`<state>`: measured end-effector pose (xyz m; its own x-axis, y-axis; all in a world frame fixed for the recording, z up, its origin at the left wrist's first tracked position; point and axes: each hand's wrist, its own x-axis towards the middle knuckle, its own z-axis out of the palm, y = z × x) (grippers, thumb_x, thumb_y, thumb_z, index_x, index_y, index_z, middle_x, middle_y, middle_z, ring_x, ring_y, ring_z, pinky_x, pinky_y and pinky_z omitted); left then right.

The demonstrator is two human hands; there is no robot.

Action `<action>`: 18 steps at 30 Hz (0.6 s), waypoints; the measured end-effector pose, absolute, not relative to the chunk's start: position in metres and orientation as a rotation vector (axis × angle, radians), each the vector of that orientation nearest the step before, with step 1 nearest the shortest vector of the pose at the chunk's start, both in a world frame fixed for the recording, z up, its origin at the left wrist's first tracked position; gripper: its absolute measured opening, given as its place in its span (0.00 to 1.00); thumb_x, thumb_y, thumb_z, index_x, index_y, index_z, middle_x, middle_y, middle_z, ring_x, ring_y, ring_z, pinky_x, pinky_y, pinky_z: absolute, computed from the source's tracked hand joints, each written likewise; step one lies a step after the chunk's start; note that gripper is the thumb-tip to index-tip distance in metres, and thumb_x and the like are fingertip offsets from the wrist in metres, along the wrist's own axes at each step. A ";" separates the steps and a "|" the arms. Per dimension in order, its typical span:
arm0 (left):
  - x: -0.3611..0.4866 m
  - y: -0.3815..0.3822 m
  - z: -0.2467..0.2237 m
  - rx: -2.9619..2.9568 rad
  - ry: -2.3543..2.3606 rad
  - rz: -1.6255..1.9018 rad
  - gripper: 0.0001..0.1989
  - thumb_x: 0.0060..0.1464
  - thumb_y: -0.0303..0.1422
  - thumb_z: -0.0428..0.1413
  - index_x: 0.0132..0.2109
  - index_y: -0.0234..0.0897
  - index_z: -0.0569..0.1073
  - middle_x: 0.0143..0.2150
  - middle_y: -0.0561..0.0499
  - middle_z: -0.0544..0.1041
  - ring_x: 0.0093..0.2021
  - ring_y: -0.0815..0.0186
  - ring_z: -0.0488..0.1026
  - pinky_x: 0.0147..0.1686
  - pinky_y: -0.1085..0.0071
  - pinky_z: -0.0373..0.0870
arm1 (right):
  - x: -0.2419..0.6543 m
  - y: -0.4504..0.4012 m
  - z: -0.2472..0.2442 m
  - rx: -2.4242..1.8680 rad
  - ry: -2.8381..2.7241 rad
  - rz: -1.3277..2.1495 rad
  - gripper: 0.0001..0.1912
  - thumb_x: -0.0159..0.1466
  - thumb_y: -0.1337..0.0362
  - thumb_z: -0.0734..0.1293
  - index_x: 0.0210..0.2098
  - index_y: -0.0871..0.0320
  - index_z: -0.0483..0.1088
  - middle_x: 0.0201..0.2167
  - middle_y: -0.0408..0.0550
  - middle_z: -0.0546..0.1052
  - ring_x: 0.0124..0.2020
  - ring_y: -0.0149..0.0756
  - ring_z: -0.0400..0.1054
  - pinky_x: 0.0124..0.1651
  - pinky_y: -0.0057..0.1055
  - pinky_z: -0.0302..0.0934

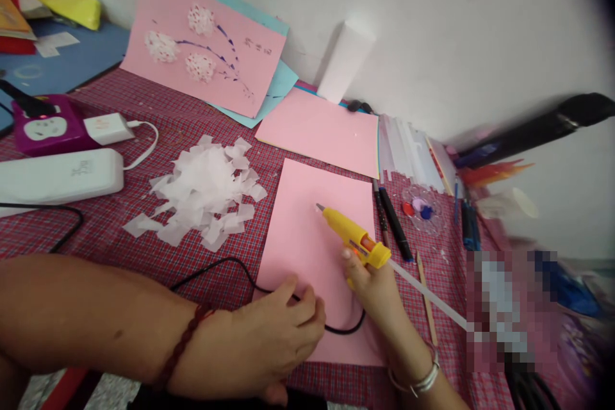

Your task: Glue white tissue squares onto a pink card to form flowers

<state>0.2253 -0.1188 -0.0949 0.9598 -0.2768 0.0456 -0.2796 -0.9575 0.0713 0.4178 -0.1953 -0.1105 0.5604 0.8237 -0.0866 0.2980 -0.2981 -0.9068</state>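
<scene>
My right hand (pixel 377 288) is wrapped round the handle of a yellow hot glue gun (pixel 348 229). Its nozzle points up and left above a sheet of pink paper (pixel 288 230). A long translucent glue stick (pixel 427 295) sticks out of the gun's back. A black cord (pixel 240 264) curves across the sheet to the gun. Over the lower left part of the paper, my left hand (pixel 283 333) has its fingers curled on this cord, which runs between and under them. Left of the paper lies a loose heap of white paper squares (pixel 206 182).
A pink card with white paper flowers (pixel 230 77) leans on the wall. Behind the sheet lies a stack of pink paper (pixel 327 131). At right are glue sticks (pixel 403 147), black pens (pixel 396 224), a paint palette (pixel 425 211) and a wooden stick (pixel 425 295). A white power strip (pixel 62 176) stands left.
</scene>
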 end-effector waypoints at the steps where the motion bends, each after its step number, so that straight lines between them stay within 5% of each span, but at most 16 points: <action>1: 0.225 -0.119 -0.095 3.029 -0.431 0.057 0.39 0.42 0.58 0.56 0.51 0.30 0.70 0.54 0.39 0.67 0.51 0.48 0.62 0.48 0.52 0.59 | 0.418 -0.195 -0.110 -1.855 -0.907 0.698 0.13 0.59 0.53 0.65 0.32 0.56 0.63 0.23 0.43 0.67 0.22 0.32 0.61 0.22 0.28 0.57; 18: 0.226 -0.118 -0.093 3.034 -0.414 0.036 0.40 0.43 0.58 0.56 0.52 0.29 0.69 0.54 0.40 0.66 0.52 0.47 0.61 0.48 0.52 0.60 | 0.419 -0.198 -0.106 -1.895 -0.923 0.745 0.15 0.61 0.52 0.63 0.40 0.57 0.67 0.23 0.44 0.68 0.27 0.38 0.66 0.26 0.32 0.62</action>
<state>0.2262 -0.1177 -0.0926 0.9632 -0.2667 0.0342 -0.2686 -0.9603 0.0755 0.4195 -0.1980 -0.1064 0.5447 0.8282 -0.1318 0.3034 -0.3411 -0.8897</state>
